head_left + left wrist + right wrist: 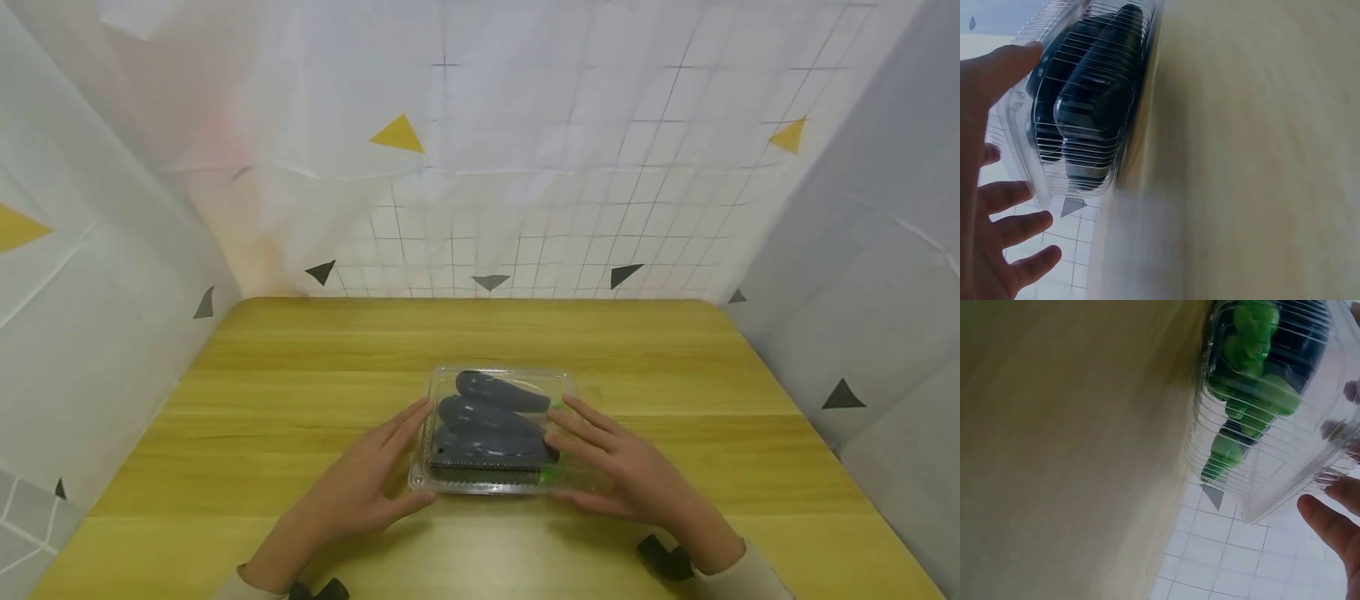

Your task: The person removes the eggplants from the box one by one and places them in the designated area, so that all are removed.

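On table (300, 375), clear box (495, 487), hands flanking, fingers straight

Both hands (367, 492) (622, 467) flank a clear box (491, 433) of eggplants (487, 421).

Place: a makeshift recording booth
Walls: white sheets (525, 167) printed with grid lines and small triangles, closing three sides
Surface: a yellow wooden worktop (300, 392)

Left hand (365, 487) and right hand (626, 467) both flat, fingers straight, angled inward toward each other; right fingertip contact unclear.
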`<action>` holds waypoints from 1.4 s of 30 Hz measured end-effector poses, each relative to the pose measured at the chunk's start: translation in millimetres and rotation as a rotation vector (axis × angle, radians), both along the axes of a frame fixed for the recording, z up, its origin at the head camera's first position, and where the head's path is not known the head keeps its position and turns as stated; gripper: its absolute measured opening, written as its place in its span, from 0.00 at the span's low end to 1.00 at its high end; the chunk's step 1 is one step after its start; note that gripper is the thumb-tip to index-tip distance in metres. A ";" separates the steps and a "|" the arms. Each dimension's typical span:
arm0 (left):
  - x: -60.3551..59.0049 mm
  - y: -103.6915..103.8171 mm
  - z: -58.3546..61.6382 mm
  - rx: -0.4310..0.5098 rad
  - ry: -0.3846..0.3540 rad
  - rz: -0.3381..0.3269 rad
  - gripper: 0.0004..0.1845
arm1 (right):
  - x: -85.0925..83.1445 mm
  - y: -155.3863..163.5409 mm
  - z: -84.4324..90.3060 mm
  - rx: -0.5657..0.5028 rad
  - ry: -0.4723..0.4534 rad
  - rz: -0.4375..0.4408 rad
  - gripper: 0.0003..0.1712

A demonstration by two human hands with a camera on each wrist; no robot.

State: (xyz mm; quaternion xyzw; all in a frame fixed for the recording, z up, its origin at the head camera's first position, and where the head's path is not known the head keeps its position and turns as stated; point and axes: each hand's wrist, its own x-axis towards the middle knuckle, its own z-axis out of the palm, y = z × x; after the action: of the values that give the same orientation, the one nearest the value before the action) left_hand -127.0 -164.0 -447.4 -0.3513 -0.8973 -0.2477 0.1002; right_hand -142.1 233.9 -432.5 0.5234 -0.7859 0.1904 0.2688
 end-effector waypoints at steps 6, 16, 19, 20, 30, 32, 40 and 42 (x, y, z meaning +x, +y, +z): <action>-0.4 0.2 2.4 -0.002 0.009 0.006 0.54 | -0.2 -2.3 2.3 0.045 0.147 0.008 0.32; -2.0 0.9 4.2 -0.053 0.094 -0.003 0.51 | 6.3 -11.5 10.6 0.067 0.260 0.022 0.25; -2.5 2.2 2.9 -0.053 0.117 -0.008 0.51 | 10.8 -15.2 12.8 0.102 0.249 -0.026 0.25; -2.5 2.6 2.3 -0.052 0.122 -0.009 0.51 | 12.0 -16.3 13.2 0.115 0.247 -0.045 0.25; -0.4 6.0 2.2 -0.020 0.135 -0.005 0.51 | 9.8 -25.8 8.5 0.075 0.339 -0.106 0.22; 0.1 6.5 2.6 -0.016 0.129 0.003 0.52 | 8.9 -27.5 7.6 0.050 0.358 -0.102 0.21; 0.3 6.7 3.1 -0.006 0.126 0.009 0.52 | 7.0 -29.6 10.8 -0.005 0.365 -0.021 0.18; 0.2 6.3 4.0 -0.001 0.143 0.006 0.51 | 6.4 -29.0 13.0 -0.001 0.367 0.020 0.18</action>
State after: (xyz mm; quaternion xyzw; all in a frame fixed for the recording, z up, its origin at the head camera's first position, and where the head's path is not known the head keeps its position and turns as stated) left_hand -126.8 -157.7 -443.4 -0.3654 -0.8891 -0.2213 0.1646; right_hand -135.7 204.9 -419.5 0.5571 -0.7182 0.0947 0.4061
